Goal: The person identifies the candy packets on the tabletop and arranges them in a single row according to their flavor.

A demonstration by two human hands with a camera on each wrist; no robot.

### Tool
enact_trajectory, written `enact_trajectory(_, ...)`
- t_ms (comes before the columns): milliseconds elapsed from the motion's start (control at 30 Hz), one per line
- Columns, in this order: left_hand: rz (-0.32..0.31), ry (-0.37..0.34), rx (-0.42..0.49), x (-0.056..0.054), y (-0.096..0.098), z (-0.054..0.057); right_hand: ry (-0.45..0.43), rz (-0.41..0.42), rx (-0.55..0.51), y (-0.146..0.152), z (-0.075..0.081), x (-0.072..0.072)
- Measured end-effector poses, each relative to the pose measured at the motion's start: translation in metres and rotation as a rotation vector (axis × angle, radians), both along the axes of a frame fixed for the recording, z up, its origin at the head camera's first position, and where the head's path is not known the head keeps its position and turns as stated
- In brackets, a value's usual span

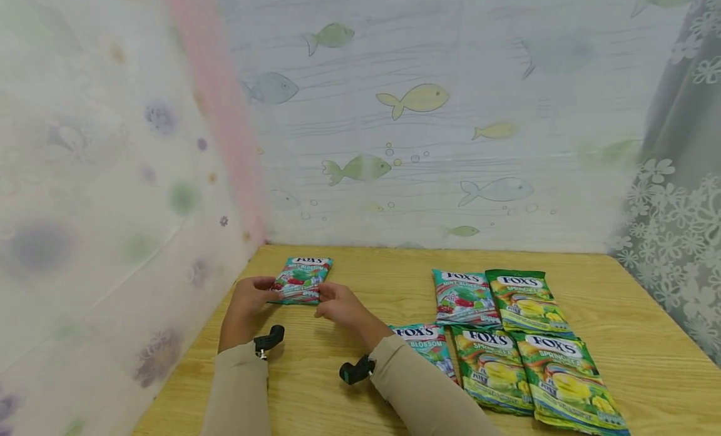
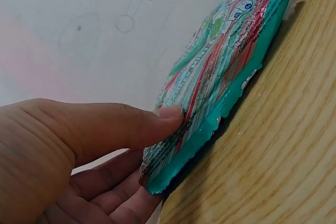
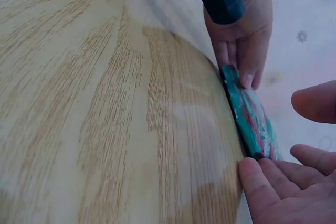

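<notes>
A teal Fox's Mint Blossom candy bag lies at the table's far left, its printed front up. My left hand pinches its left lower edge, thumb on the front and fingers under it in the left wrist view. At the opposite lower corner is my right hand. The right wrist view shows its fingers stretched along the bag's end, with the thumb lifted away from them.
To the right lie two more teal candy bags and several green-and-yellow Fox's Spring Tea bags, in two rows. The right forearm partly covers the nearer teal one. Patterned sheeting borders the wooden table behind and at left.
</notes>
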State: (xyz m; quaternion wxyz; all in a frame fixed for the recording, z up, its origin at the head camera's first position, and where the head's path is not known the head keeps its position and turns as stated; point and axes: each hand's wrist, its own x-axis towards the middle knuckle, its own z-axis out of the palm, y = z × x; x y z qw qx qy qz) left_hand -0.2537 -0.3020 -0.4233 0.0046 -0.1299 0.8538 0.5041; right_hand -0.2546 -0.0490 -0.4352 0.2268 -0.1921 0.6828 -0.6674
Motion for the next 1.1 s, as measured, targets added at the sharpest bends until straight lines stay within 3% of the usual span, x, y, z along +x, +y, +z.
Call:
enact_trajectory(233, -0.011, 0.006, -0.01, -0.002, 0.001, 0.004, 0.006, -0.02, -0.006, 0.002, 0.004, 0.002)
enact_trajectory(433, -0.041, 0.047, -0.088, -0.003, 0.002, 0.016, 0.033, -0.05, 0.046, 0.003, 0.005, -0.001)
enact_trajectory(567, -0.034, 0.067, -0.089, -0.003, 0.005, 0.02, 0.044, -0.08, 0.074, 0.005, 0.009, 0.001)
enact_trajectory(800, -0.074, 0.105, -0.052, -0.008, 0.022, 0.027, 0.084, -0.116, 0.076, 0.015, 0.024, 0.008)
enact_trajectory(1100, -0.093, 0.133, -0.092, -0.012, 0.044, 0.04, 0.205, -0.108, 0.117, 0.037, 0.039, 0.014)
